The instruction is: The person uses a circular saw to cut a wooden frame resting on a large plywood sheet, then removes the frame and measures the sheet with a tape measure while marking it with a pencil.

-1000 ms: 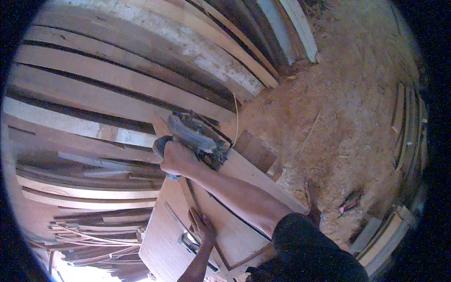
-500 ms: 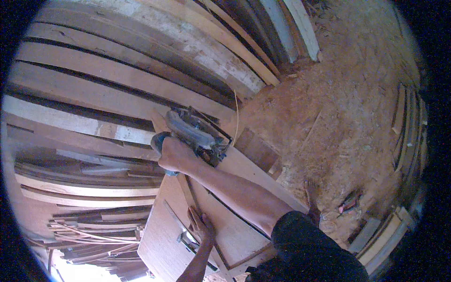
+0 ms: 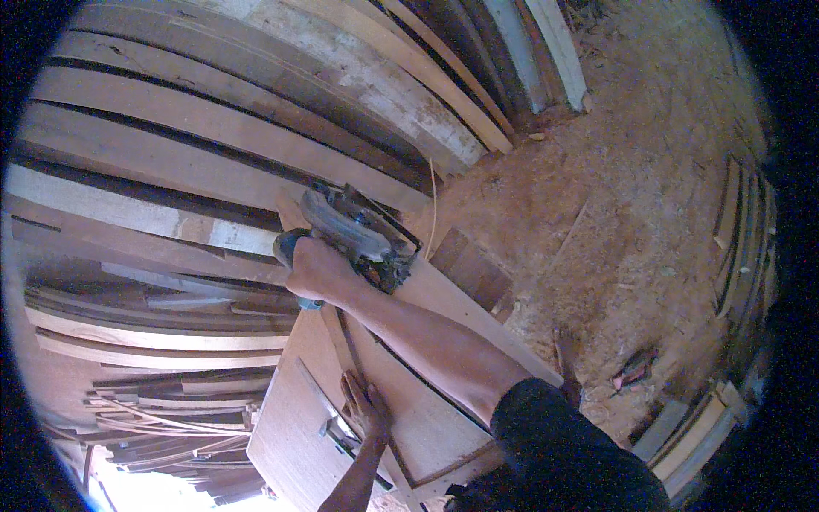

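My right hand is closed around the handle of a circular saw, its arm reaching across from the right in a black sleeve. Dark guard and base plate of the saw rest over the far end of a light wooden panel; the blade itself is hidden. Lower down, my left hand lies flat with fingers stretched out, on a narrow wooden strip that runs along the panel toward the saw. Beside that hand, a thin metal-looking bar and a small dark tool lie on the panel.
Long planks are stacked along the left and far side, with thinner strips lower left. Sawdust covers the floor on the right. A short board lies beside the panel; more offcuts lie lower right.
The view has shifted slightly. The saw and my right hand sit a touch farther up the picture; my left hand stays in place on the strip.
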The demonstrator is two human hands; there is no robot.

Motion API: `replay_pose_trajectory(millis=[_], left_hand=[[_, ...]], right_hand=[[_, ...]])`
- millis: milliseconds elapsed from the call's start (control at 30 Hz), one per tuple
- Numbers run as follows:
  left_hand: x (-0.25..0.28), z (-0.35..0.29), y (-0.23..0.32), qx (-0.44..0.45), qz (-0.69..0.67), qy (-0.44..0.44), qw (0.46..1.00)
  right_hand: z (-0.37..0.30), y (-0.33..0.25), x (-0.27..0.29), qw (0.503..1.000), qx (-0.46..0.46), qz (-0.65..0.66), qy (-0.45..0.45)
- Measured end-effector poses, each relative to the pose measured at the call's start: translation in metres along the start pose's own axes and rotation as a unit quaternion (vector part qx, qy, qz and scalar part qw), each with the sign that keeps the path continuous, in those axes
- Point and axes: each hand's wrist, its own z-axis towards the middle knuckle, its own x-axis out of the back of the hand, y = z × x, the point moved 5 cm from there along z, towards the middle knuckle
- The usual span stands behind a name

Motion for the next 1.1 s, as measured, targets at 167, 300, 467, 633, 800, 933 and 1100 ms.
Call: replay_pose_trajectory(millis=[167,300,467,633,800,933,1100], left_hand=[[-0.007,0.002,-0.007,-0.027,-0.03,0.028,0.999],[-0.007,0.001,-0.012,-0.041,-0.052,0.033,0.997],[-0.007,0.0,-0.009,-0.022,0.013,0.024,0.999],[-0.002,0.0,-0.003,0.018,-0.027,0.021,0.999],[-0.004,-0.003,-0.004,0.003,0.027,0.015,1.0],[-0.006,0.002,-0.005,-0.012,0.042,0.038,0.998],[0.001,0.003,0.002,-0.002,-0.006,0.031,1.0]], right_hand=[[0.012,0.003,-0.008,0.999,0.012,-0.03,-0.011],[0.022,0.004,-0.01,0.999,0.002,-0.034,-0.022],[0.018,-0.001,-0.007,0.999,-0.006,-0.047,-0.022],[0.009,-0.01,0.003,0.999,0.015,-0.05,-0.006],[0.009,-0.011,0.005,0.998,-0.008,-0.044,-0.049],[0.004,-0.014,0.008,0.996,0.021,-0.082,0.005],[-0.009,-0.011,0.009,0.994,0.022,-0.11,0.007]])
